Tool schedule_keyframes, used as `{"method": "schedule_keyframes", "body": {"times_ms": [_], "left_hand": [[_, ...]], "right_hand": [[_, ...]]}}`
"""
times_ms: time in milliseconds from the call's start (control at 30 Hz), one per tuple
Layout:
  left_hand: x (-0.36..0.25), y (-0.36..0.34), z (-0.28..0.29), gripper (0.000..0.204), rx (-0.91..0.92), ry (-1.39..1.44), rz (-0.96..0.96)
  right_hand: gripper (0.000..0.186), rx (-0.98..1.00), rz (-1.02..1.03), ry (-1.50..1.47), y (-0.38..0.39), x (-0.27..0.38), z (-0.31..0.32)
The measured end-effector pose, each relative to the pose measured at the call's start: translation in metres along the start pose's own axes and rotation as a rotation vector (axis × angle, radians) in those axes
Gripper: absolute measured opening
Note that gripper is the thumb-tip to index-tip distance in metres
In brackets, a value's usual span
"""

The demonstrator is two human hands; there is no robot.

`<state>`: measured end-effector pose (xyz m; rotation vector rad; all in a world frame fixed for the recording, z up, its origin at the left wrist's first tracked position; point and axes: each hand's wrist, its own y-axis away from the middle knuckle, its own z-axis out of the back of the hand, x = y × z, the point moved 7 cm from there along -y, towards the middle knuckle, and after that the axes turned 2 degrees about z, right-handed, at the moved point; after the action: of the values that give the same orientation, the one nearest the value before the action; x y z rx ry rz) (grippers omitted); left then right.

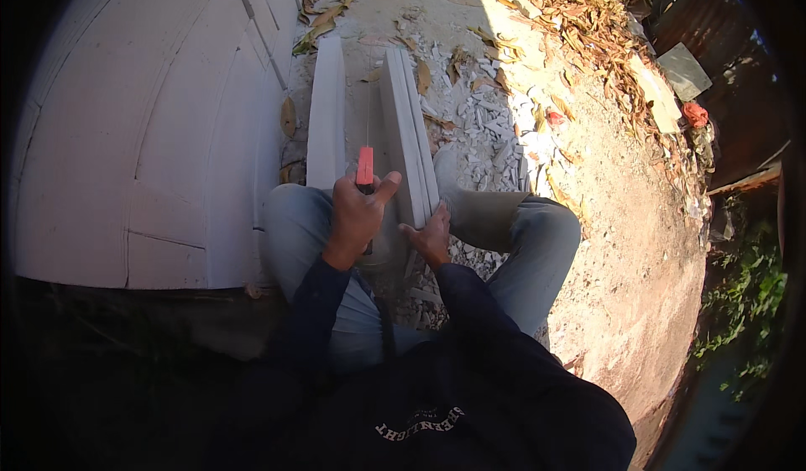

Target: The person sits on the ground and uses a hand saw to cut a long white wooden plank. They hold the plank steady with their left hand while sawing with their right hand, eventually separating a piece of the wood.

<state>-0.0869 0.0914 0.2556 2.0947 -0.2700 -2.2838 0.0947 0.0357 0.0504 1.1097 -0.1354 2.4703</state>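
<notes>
My left hand (359,219) is closed around the red and black handle of a hand saw (365,167). The saw's thin blade shows almost edge-on, pointing away from me between two long white pieces. With my right hand (431,234) I grip the near end of the right-hand white block (405,135), which has a lengthwise line along it. A second long white block (327,118) lies to the left of the saw, touched by neither hand. Both blocks slant away from me, their near ends by my knees.
Large white panels or stacked blocks (151,135) fill the left side. White offcuts and chips (487,131) litter the ground to the right, with dry leaves (579,26) farther back. A rusty metal wall (714,68) and green plants (739,328) border the right edge.
</notes>
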Motion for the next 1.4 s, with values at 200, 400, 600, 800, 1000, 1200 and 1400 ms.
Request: {"method": "schedule_keyframes", "body": {"times_ms": [200, 400, 600, 800, 1000, 1200, 1400], "left_hand": [[-0.004, -0.045, 0.002, 0.035, -0.038, 0.198, 0.124], [-0.011, -0.026, -0.004, 0.038, -0.02, 0.315, 0.16], [-0.029, -0.018, -0.014, 0.04, 0.067, 0.309, 0.139], [-0.021, -0.005, 0.002, 0.037, 0.047, 0.321, 0.254], [-0.02, -0.013, -0.013, 0.035, 0.107, 0.367, 0.285], [-0.017, -0.025, 0.007, 0.026, 0.044, 0.372, 0.252], [0.0, -0.03, 0.022, 0.025, -0.006, 0.342, 0.267]], "right_hand": [[0.121, -0.088, -0.024, -0.228, 0.006, -0.012, -0.006], [0.115, -0.176, -0.089, -0.374, 0.021, -0.027, -0.026], [0.115, -0.382, -0.152, -0.503, 0.0, -0.047, -0.037], [0.104, -0.49, -0.134, -0.21, 0.022, -0.049, -0.068], [0.101, -0.58, 0.024, 0.142, 0.002, -0.088, -0.04], [0.094, -0.323, -0.024, -0.247, -0.036, -0.011, 0.08], [0.073, -0.292, 0.244, -0.076, -0.141, 0.093, 0.279]]}}
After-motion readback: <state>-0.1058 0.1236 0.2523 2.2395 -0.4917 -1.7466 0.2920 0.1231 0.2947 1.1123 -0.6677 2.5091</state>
